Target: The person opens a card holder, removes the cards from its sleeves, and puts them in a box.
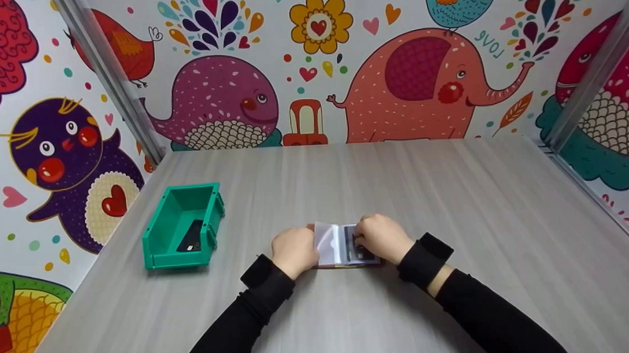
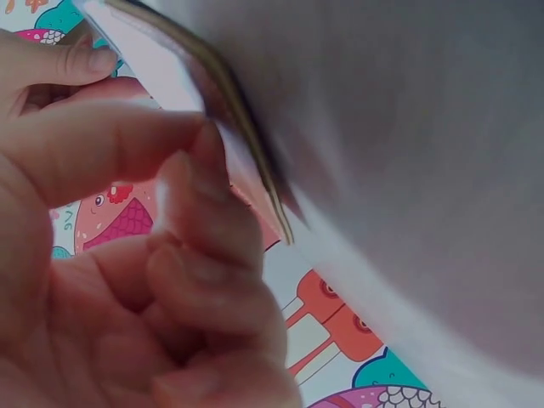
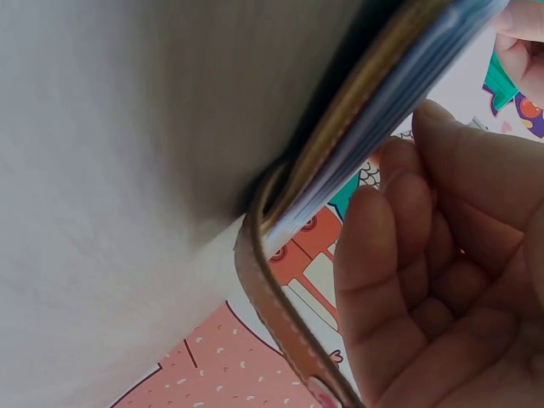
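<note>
An open card holder [image 1: 327, 250] with clear plastic sleeves and a brown cover lies in front of me on the table. My left hand [image 1: 295, 251] grips its left edge; the left wrist view shows thumb and forefinger [image 2: 200, 140] pinching at the cover and sleeves. A dark card [image 1: 351, 247] shows in the right-hand sleeve. Over that card is my right hand [image 1: 383, 237], fingers bent and fingertips at the sleeve. Whether they pinch the card is hidden. A brown strap [image 3: 270, 293] with a snap hangs off the cover in the right wrist view.
A green open bin [image 1: 177, 261] stands on the table to the left, with a black card-like piece [image 1: 191, 236] inside. The pale wood-grain table [image 1: 400, 183] meets cartoon-printed walls [image 1: 309, 65] at the back and sides.
</note>
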Tool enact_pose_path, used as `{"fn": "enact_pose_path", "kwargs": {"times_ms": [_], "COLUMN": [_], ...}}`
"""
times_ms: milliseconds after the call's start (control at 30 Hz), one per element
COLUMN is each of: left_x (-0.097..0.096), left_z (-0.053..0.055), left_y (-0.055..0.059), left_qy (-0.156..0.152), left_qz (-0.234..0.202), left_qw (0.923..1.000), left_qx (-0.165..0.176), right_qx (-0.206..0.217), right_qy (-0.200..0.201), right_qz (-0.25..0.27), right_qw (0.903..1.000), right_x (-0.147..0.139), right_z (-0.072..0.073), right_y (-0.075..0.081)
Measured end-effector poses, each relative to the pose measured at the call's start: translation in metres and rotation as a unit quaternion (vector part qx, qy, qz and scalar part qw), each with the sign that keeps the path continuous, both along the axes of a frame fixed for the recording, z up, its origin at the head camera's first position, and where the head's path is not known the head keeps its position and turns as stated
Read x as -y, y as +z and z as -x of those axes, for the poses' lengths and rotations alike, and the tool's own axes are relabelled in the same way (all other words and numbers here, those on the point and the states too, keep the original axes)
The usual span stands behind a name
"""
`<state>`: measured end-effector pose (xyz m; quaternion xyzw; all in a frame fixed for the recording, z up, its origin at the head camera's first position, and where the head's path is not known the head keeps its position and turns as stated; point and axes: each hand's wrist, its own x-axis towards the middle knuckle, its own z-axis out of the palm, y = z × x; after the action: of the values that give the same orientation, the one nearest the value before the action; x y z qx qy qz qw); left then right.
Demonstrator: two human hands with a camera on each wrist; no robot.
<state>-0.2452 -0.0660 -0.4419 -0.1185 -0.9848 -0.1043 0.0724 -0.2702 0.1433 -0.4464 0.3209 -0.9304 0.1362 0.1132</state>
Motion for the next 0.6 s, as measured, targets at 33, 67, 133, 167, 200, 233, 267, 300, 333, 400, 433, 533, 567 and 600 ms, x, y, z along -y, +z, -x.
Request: {"fn": "enact_pose_path", "kwargs": {"times_ms": [33, 67, 133, 167, 200, 233, 267, 300, 333, 400, 433, 533, 567, 600], "left_x": [0.0000, 0.0000, 0.0002, 0.0002, 0.0002, 0.0001, 0.0001, 0.0001, 0.0001, 0.0001, 0.0001, 0.0001, 0.0001, 0.0001], "left_z": [0.0000, 0.0000, -0.0001, -0.0002, -0.0001, 0.0000, -0.0001, -0.0003, -0.0003, -0.0003, -0.0003, 0.0003, 0.0005, 0.0006], "left_y": [0.0000, 0.0001, 0.0004, 0.0006, 0.0006, 0.0006, 0.0009, 0.0012, 0.0013, 0.0015, 0.0015, 0.0009, 0.0007, 0.0007], "left_qy": [0.001, 0.002, 0.005, 0.007, 0.009, 0.011, 0.013, 0.014, 0.015, 0.012, 0.009, -0.002, -0.005, -0.007], "left_qz": [0.001, 0.001, 0.002, 0.003, 0.004, 0.004, 0.006, 0.007, 0.008, 0.009, 0.010, 0.008, 0.006, 0.005], "left_qw": [1.0000, 1.0000, 0.9999, 0.9999, 0.9999, 0.9998, 0.9998, 0.9998, 0.9998, 0.9999, 0.9999, 1.0000, 1.0000, 0.9999], "left_qx": [0.002, 0.003, 0.010, 0.012, 0.013, 0.013, 0.013, 0.011, 0.010, 0.005, 0.004, -0.002, -0.005, -0.007], "right_qx": [0.000, 0.001, 0.002, 0.003, 0.004, 0.004, 0.005, 0.005, 0.006, 0.008, 0.009, 0.011, 0.010, 0.010], "right_qy": [0.000, 0.000, -0.002, -0.003, -0.003, -0.004, -0.005, -0.006, -0.006, -0.007, -0.007, -0.007, -0.007, -0.006], "right_qz": [0.000, 0.001, 0.001, 0.000, 0.000, -0.001, -0.001, 0.000, 0.000, 0.002, 0.002, 0.004, 0.004, 0.004], "right_qw": [1.0000, 1.0000, 1.0000, 1.0000, 1.0000, 1.0000, 1.0000, 1.0000, 1.0000, 0.9999, 0.9999, 0.9999, 0.9999, 0.9999], "right_x": [0.0000, 0.0000, 0.0001, 0.0002, 0.0002, 0.0003, 0.0005, 0.0006, 0.0007, 0.0009, 0.0010, 0.0012, 0.0013, 0.0012], "right_z": [0.0001, 0.0001, 0.0001, 0.0000, -0.0002, -0.0004, -0.0006, -0.0009, -0.0012, -0.0018, -0.0021, -0.0026, -0.0027, -0.0025], "right_y": [-0.0002, -0.0003, -0.0005, -0.0005, -0.0004, -0.0003, -0.0001, 0.0002, 0.0006, 0.0014, 0.0018, 0.0025, 0.0026, 0.0025]}}
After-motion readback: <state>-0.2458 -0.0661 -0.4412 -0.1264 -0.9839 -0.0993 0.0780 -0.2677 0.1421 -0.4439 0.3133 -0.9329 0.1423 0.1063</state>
